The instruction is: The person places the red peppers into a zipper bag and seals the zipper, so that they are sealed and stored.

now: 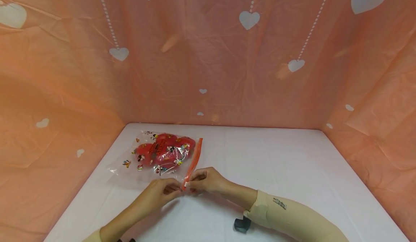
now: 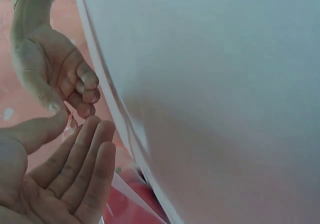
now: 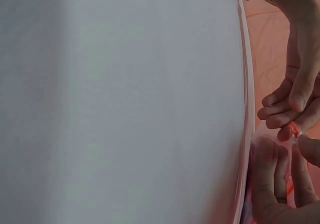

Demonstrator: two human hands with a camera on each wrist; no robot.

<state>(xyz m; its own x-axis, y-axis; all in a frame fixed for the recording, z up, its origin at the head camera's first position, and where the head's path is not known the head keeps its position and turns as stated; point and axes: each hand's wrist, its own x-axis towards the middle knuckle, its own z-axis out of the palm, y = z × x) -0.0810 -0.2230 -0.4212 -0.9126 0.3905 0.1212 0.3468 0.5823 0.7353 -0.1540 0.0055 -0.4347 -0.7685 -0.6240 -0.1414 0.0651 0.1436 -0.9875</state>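
Observation:
A clear zip bag [image 1: 128, 177] printed with small cartoon figures lies on the table at left of centre in the head view. Rounded red things [image 1: 165, 151] fill it; their kind is blurred by the print and glare. Its orange zip strip [image 1: 195, 159] runs along the right side, with a white slider [image 1: 186, 184] at the near end. My right hand [image 1: 210, 180] pinches the strip at this slider between thumb and index finger. From the other side, my left hand [image 1: 158, 195] pinches the bag's near corner, its other fingers [image 2: 95, 179] extended. Both hands' fingertips nearly meet.
The bag lies on a white-covered table [image 1: 276, 162]. Orange sheeting [image 1: 221, 68] with white hearts walls the back and both sides. A dark wrist device [image 1: 242, 224] hangs under the right sleeve [image 1: 292, 213].

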